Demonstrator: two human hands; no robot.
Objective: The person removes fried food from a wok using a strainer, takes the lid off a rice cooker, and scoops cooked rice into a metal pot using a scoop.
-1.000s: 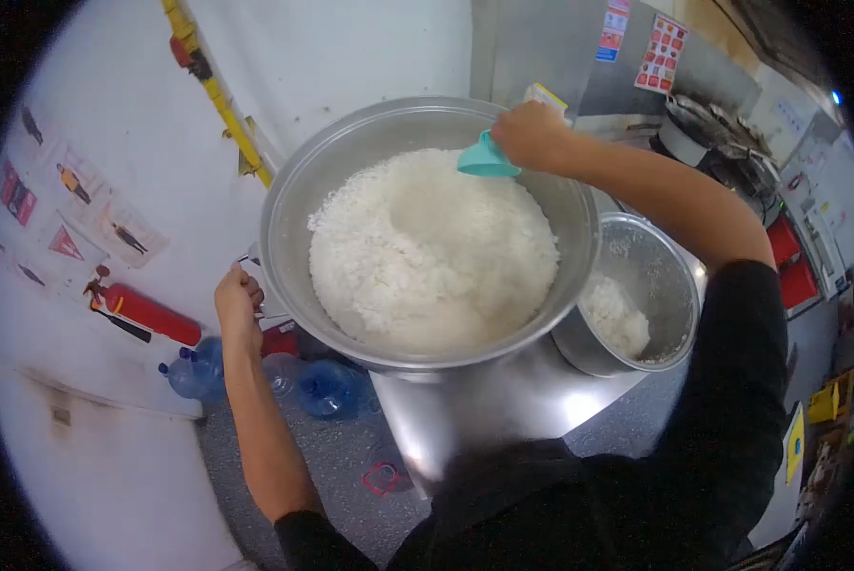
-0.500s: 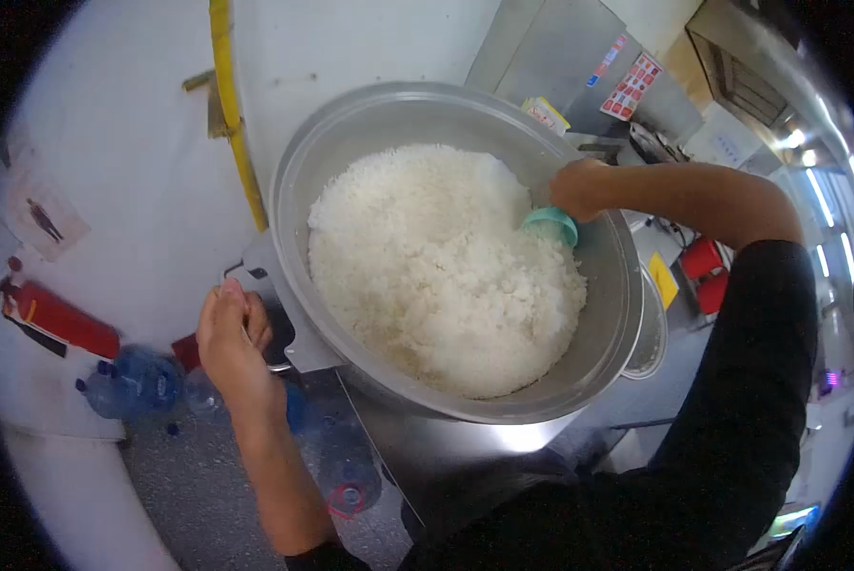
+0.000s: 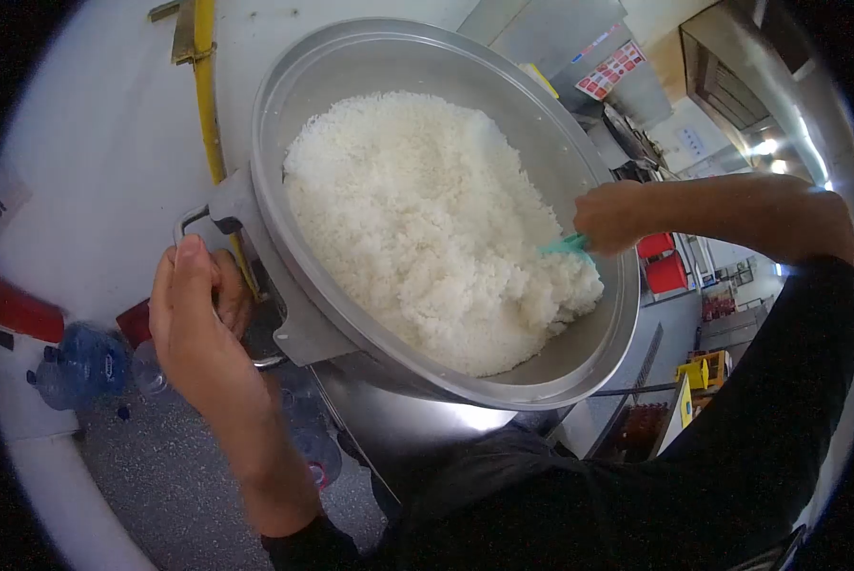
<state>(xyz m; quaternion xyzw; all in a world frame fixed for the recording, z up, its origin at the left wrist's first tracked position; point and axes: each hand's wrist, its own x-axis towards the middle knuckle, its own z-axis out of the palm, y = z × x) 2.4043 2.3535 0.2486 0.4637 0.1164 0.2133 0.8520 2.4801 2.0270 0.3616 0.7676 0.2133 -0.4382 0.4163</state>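
Note:
A large round metal pot (image 3: 593, 357) fills the middle of the view, tilted, with a big mound of cooked white rice (image 3: 417, 228) inside. My left hand (image 3: 203, 314) is wrapped round the metal loop handle on the pot's left side. At the pot's right inner wall, my right hand (image 3: 609, 217) grips a teal rice scoop (image 3: 567, 246). The scoop's head is partly buried in the rice, and clumps of rice lie just below it.
The pot rests over a stainless steel counter (image 3: 408, 419). Large blue water bottles (image 3: 84, 366) stand on the floor at left, beside a red object (image 3: 18, 305). A white wall with a yellow strip (image 3: 206, 105) rises behind. Red containers (image 3: 663, 262) sit at right.
My right hand has shifted right, and the scoop has turned and sunk into the rice. The pot looks more tilted, with my left hand's grip on its handle now plainer.

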